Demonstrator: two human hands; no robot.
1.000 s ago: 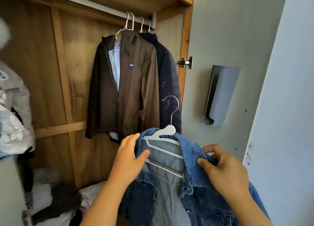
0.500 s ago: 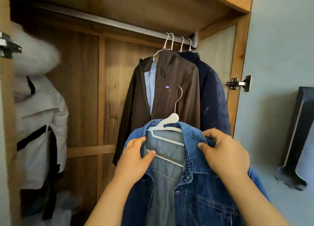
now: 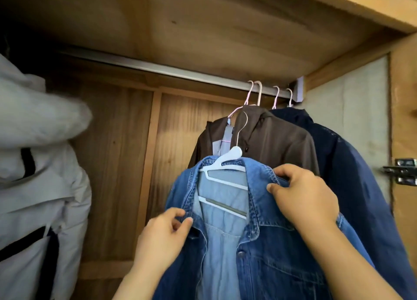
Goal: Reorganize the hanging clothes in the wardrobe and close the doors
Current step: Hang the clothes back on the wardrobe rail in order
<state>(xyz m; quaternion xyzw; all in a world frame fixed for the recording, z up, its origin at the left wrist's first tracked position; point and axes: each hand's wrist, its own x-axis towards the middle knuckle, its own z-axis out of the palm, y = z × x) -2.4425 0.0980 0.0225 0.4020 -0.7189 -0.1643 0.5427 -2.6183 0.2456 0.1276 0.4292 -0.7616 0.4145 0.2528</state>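
A blue denim jacket [image 3: 266, 243] on a white plastic hanger [image 3: 223, 166] is raised in front of the open wardrobe. My left hand [image 3: 162, 238] pinches its left collar edge. My right hand [image 3: 304, 195] grips the right shoulder and collar. The hanger's wire hook sticks up free, well below the metal rail [image 3: 171, 70]. On the rail's right end hang a brown jacket [image 3: 277, 141] and a dark navy jacket [image 3: 356, 168] on pink hangers.
A white padded coat with black straps [image 3: 40, 186] hangs at the left. Wooden back panels show between the two groups. The wardrobe's top board [image 3: 225, 21] is just above the rail. A metal hinge [image 3: 404, 171] sits on the right frame.
Both hands have lifted the denim jacket higher and closer to the rail. My left hand went from lying flat on the collar to pinching it. The view tilted upward.
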